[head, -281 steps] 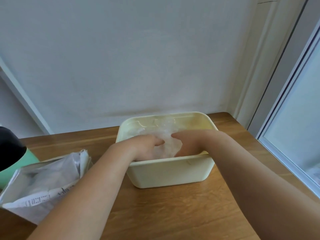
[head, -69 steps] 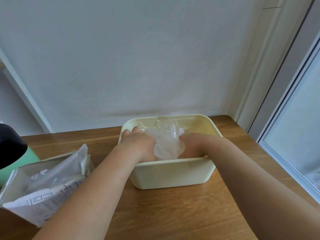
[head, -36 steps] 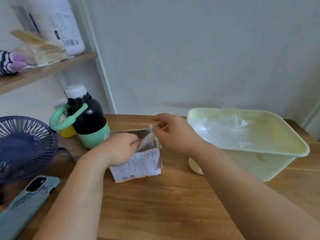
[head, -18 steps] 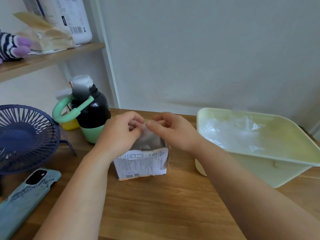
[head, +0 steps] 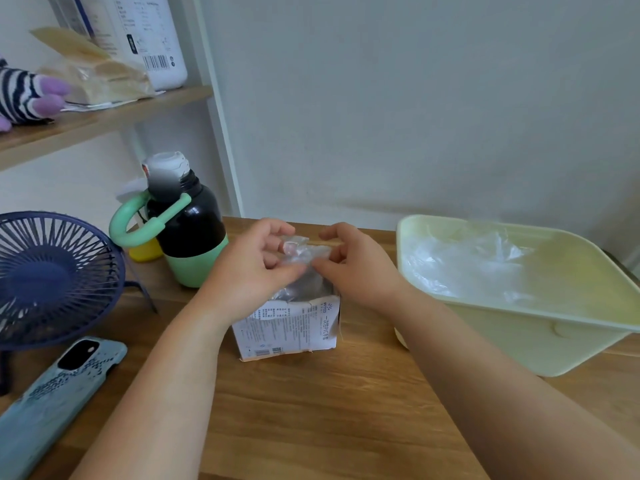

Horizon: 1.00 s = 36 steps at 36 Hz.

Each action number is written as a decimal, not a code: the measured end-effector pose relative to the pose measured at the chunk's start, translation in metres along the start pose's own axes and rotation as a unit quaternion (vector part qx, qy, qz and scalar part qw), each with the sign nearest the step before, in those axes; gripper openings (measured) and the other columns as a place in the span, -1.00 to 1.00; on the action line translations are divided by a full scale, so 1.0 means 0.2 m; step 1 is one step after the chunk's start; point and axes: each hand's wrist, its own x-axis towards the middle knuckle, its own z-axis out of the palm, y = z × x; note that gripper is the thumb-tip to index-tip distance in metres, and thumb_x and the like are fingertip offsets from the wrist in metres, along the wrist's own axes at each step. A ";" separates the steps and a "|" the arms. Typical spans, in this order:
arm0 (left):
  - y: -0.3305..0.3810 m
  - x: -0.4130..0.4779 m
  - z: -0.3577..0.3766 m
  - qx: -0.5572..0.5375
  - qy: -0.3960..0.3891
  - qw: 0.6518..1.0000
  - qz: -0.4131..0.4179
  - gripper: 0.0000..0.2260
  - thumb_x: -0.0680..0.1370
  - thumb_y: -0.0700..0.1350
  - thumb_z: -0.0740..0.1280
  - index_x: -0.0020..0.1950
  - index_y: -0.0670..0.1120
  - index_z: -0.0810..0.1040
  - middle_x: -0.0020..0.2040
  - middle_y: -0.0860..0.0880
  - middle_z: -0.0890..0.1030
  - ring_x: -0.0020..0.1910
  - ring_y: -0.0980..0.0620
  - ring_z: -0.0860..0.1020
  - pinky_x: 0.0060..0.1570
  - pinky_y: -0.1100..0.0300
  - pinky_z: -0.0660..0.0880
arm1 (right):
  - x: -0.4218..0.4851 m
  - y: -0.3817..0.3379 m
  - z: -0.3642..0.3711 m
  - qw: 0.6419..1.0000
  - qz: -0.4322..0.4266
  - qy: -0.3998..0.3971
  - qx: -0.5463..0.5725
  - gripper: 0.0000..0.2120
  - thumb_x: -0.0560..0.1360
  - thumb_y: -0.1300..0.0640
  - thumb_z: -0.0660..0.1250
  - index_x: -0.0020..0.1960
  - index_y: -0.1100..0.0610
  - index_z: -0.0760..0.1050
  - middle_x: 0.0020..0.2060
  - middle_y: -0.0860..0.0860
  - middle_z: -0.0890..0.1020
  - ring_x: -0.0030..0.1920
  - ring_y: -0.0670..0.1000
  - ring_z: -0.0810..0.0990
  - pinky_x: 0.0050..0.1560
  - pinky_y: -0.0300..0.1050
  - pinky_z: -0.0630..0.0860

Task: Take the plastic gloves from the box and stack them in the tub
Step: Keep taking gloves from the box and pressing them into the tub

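A thin clear plastic glove (head: 302, 252) sits crumpled between my two hands at the middle of the frame, just above the open top of the box (head: 291, 329). My left hand (head: 249, 271) pinches the film with curled fingers and thumb. My right hand (head: 360, 271) pinches it from the other side, thumb against forefinger. More clear film bunches up out of the box's mouth below my fingers.

The box is small, made of white card with fine dark print and a ragged, torn-looking top edge. It stands upright on the table (head: 311, 417), a warm brown wood with long straight grain and a smooth, matte face.

At the right of the frame stands the tub (head: 502, 336), pale yellow plastic, rectangular with rounded corners and a broad rim. In it lies a loose, glossy heap of stacked gloves (head: 460, 261).

Left of the box stands a bottle (head: 188, 237), shiny black with a mint-green base, a looped green handle and a white cap. Something small and yellow (head: 147, 249) peeks out behind it. At the left edge is a dark blue fan (head: 52, 278) with a round wire cage, and a phone (head: 55, 386) in a speckled blue-grey case lies flat in the lower left.

A plain, slightly rough pale wall (head: 415, 98) fills the upper frame. In the upper left a wooden shelf (head: 86, 124) carries a white plastic jug (head: 145, 36), a crinkled tan packet (head: 90, 71) and a striped soft toy (head: 24, 95).
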 end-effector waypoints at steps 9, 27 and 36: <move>-0.01 0.00 0.00 0.096 0.084 0.992 0.011 -0.81 0.54 -0.06 0.38 0.14 0.06 0.54 -0.22 0.24 0.55 -0.22 0.34 0.52 -0.29 0.46 0.35 | -0.02 -0.01 0.00 1.000 -0.020 0.015 0.011 -0.70 0.52 0.14 0.32 0.23 0.00 0.41 -0.21 -0.11 0.54 -0.22 -0.12 0.54 -0.17 -0.21 0.53; -0.01 0.05 0.03 -0.061 0.209 0.975 -0.043 -0.87 0.61 -0.04 0.27 0.10 -0.04 0.51 -0.12 0.07 0.60 -0.16 0.17 0.55 -0.22 0.30 0.45 | -0.04 -0.05 0.02 0.996 -0.050 -0.068 -0.015 -0.78 0.46 -0.03 0.40 0.05 0.04 0.58 -0.19 -0.16 0.59 -0.25 -0.27 0.51 -0.19 -0.41 0.41; -0.01 0.04 0.02 -0.033 0.208 0.978 -0.015 -0.79 0.60 0.05 0.25 -0.02 -0.08 0.52 -0.27 0.01 0.58 -0.32 0.19 0.52 -0.26 0.27 0.43 | -0.01 -0.08 -0.03 0.996 -0.011 0.066 0.055 -0.73 0.62 0.03 0.13 -0.15 0.16 0.44 -0.38 -0.07 0.45 -0.37 -0.11 0.41 -0.32 -0.27 0.37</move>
